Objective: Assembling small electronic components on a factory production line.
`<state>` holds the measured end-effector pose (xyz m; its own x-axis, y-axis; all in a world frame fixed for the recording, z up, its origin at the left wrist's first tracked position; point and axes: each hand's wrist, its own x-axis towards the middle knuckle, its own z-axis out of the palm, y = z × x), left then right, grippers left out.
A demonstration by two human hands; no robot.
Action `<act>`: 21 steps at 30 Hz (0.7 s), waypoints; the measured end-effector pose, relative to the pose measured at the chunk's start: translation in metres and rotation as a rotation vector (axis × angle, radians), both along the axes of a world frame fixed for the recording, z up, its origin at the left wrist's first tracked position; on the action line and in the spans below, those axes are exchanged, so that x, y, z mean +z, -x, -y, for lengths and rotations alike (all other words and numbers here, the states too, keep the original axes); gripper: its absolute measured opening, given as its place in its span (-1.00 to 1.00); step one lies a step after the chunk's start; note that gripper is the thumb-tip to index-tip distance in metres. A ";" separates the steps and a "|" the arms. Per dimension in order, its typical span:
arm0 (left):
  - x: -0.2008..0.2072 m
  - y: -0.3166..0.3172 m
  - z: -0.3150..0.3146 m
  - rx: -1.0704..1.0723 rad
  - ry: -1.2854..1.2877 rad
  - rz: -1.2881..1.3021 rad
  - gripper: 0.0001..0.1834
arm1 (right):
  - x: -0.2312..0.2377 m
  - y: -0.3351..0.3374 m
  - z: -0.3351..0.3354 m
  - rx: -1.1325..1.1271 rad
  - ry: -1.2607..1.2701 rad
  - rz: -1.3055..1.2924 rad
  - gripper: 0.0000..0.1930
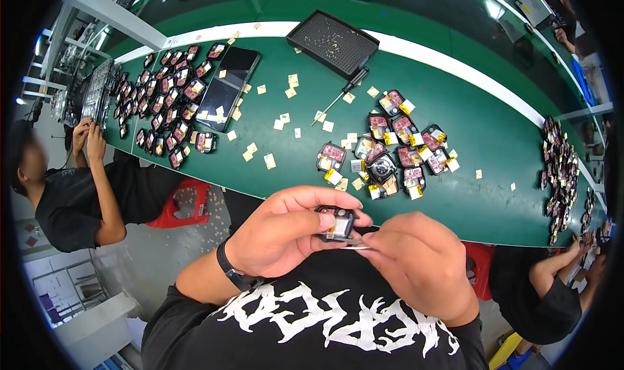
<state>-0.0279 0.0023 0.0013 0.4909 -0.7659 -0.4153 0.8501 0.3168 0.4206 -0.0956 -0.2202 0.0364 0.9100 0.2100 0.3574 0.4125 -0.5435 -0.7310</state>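
Observation:
In my left hand (pixel 276 230), thumb and fingers close round a small black device housing (pixel 337 222). A red circuit board and a pale battery pouch show inside its open face. Held near the housing's lower edge are thin metal tweezers (pixel 354 246), pinched in the fingers of my right hand (pixel 422 256). Whether their tips touch the housing I cannot tell. Just beyond my hands, a loose cluster of similar open housings (pixel 409 155) lies on the green table (pixel 286 168). Many have yellow-taped batteries hanging out, and a darker round-faced unit (pixel 381 167) rests among them.
A black screwdriver (pixel 351 84) lies below a black tray (pixel 333 42) of tiny parts. Pale square pieces (pixel 270 161) are scattered about. A phone (pixel 229 84) lies beside more housings (pixel 166 100) on the left. Another pile (pixel 560 175) is far right. People sit on both sides.

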 end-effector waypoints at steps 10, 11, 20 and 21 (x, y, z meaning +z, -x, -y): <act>0.022 -0.004 -0.002 -0.022 -0.035 0.043 -0.40 | 0.010 0.005 0.009 0.015 0.065 -0.050 -0.76; 0.022 -0.003 -0.002 -0.020 -0.036 0.042 -0.40 | 0.010 0.005 0.009 0.017 0.065 -0.051 -0.76; 0.025 0.001 -0.004 -0.075 -0.032 0.212 -0.38 | 0.013 0.005 0.003 -0.004 0.129 -0.073 -0.68; 0.029 -0.001 -0.004 -0.101 -0.059 0.242 -0.37 | 0.014 0.005 0.003 -0.003 0.155 -0.066 -0.68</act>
